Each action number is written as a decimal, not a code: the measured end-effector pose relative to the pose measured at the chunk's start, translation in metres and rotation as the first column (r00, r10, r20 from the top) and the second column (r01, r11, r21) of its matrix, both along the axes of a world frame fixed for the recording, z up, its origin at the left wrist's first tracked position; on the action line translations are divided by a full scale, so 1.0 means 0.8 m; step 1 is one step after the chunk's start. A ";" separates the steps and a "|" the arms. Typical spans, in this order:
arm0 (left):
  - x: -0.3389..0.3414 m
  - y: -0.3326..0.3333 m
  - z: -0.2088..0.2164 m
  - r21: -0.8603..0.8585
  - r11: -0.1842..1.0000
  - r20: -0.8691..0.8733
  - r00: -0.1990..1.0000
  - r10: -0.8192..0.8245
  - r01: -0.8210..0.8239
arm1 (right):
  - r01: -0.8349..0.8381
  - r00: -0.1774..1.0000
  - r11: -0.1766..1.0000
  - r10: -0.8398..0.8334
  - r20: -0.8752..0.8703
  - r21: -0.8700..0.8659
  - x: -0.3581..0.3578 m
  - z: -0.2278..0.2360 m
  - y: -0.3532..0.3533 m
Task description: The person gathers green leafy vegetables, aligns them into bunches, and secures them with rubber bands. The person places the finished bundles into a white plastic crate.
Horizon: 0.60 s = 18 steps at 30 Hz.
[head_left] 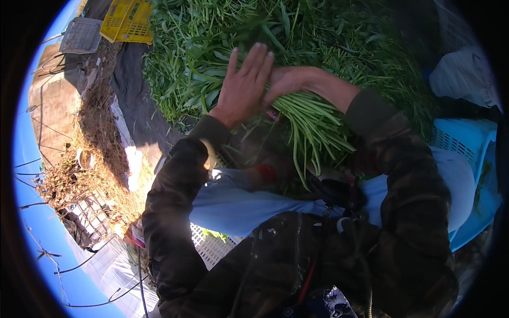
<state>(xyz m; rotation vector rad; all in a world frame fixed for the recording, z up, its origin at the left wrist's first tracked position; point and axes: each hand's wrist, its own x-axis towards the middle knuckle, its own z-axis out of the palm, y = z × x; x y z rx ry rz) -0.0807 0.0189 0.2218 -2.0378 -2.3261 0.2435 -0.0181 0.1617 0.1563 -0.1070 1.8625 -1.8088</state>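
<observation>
My right hand [289, 83] is closed round a bunch of long-stemmed leafy greens [315, 119] that look like water spinach. The pale green stems fan out toward my lap, while the leafy end lies away from me. Beside it, my left hand [243, 87] rests flat against the leaves, its fingers stretched out. Both hands are close together over a large heap of the same greens [339, 37]. A small red and dark item [274, 115] shows just under the bunch; its kind is unclear.
A yellow crate [127, 21] and a grey crate [81, 36] stand at the far left. On the right are a blue plastic basket [466, 132] and a whitish bag [464, 77]. A white basket [212, 246] sits near my left leg. Dark sheeting [135, 90] borders the heap.
</observation>
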 end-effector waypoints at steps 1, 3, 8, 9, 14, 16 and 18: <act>0.001 0.004 0.002 0.005 1.000 0.007 1.000 -0.025 0.025 | 0.008 0.998 0.999 -0.005 -0.059 0.038 0.001 0.001 0.004; -0.003 -0.001 0.002 0.107 0.992 0.012 0.997 -0.073 0.072 | 0.020 0.988 0.996 -0.008 -0.152 0.081 -0.002 0.004 0.002; -0.009 -0.014 0.023 0.180 0.981 0.030 0.997 -0.074 0.068 | 0.006 0.968 0.960 0.065 -0.242 0.281 0.013 0.075 0.002; -0.008 -0.014 0.033 0.174 0.983 0.026 0.997 -0.066 0.061 | 0.013 0.955 0.957 0.074 -0.287 0.291 0.010 0.078 0.004; -0.001 -0.015 0.093 0.193 0.979 -0.111 0.993 -0.050 0.071 | 0.029 0.867 0.953 0.125 -0.482 0.300 0.004 0.124 0.009; 0.004 -0.012 0.111 0.206 0.976 -0.180 0.983 -0.031 0.069 | 0.030 0.848 0.938 0.158 -0.506 0.344 -0.001 0.139 0.016; 0.013 -0.010 0.131 0.211 0.975 -0.217 0.976 -0.023 0.070 | 0.046 0.796 0.948 0.155 -0.585 0.313 0.002 0.152 0.020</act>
